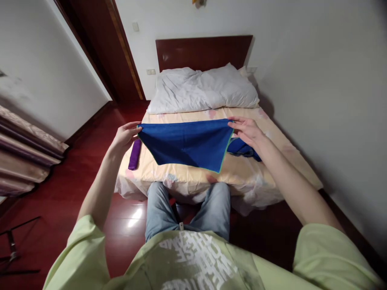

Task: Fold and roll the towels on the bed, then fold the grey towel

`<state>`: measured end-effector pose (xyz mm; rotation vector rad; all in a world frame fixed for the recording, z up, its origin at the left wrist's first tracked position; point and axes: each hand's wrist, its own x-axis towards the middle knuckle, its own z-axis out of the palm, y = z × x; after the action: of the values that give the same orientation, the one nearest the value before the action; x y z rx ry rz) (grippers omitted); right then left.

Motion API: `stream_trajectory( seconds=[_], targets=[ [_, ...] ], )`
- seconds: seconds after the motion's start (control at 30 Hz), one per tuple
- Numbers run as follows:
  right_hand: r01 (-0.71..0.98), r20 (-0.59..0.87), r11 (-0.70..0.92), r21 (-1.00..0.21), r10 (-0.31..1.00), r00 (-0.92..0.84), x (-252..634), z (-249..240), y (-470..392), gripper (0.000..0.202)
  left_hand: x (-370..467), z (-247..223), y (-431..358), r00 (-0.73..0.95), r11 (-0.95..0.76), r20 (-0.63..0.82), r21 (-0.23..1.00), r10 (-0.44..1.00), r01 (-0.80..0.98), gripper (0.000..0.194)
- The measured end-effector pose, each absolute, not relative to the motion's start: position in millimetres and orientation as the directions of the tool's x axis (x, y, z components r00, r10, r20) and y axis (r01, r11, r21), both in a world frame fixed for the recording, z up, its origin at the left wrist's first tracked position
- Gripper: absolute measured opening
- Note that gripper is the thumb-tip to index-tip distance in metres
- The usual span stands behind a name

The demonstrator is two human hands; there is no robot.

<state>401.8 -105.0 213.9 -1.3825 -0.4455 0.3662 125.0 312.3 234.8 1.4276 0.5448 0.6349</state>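
Note:
A blue cloth (186,143) with a thin green edge hangs stretched out above the bed. My left hand (127,133) pinches its upper left corner, and my right hand (244,128) pinches its upper right corner. The lower edge of the cloth hangs free. On the bed, below my left hand, lies a rolled purple cloth (134,154). More bunched blue fabric (242,148) rests on the bed beneath my right hand, partly hidden by the hand and the held cloth.
The bed (178,173) has a pale patterned sheet, a crumpled white quilt (202,88) and a dark red headboard (202,52). Curtains (27,153) hang at the left, and a black metal stand (12,245) is on the floor at the lower left.

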Motion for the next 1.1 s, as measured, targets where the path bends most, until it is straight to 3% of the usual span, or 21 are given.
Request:
stream_trajectory(
  seconds=[0.13, 0.3, 0.5, 0.67, 1.1],
  targets=[
    [-0.069, -0.001, 0.138, -0.988, 0.439, 0.898, 396.4, 205.3, -103.7, 0.045, 128.5, 222.9, 306.9, 0.739, 0.091, -0.027, 0.995, 0.673, -0.047, 0.037],
    [-0.067, -0.034, 0.061, -0.996, 0.430, 0.902, 394.6, 206.0, -107.5, 0.040, 130.4, 213.7, 293.9, 0.695, 0.046, -0.024, 0.999, 0.718, -0.013, 0.029],
    [-0.087, -0.091, -0.029, -0.996, 0.433, 0.897, 398.2, 208.3, -118.0, 0.046, 126.1, 201.6, 298.8, 0.692, 0.076, -0.088, 0.996, 0.717, 0.048, 0.044],
    [-0.113, -0.142, -0.092, -0.989, 0.462, 0.875, 402.9, 196.6, -117.9, 0.043, 129.2, 186.4, 308.6, 0.705, 0.149, -0.156, 0.986, 0.692, 0.072, 0.043],
    [-0.113, -0.144, -0.094, -0.989, 0.466, 0.873, 409.0, 176.0, -113.7, 0.048, 129.3, 167.6, 310.3, 0.723, 0.188, -0.214, 0.975, 0.657, 0.118, 0.051]
  ],
)
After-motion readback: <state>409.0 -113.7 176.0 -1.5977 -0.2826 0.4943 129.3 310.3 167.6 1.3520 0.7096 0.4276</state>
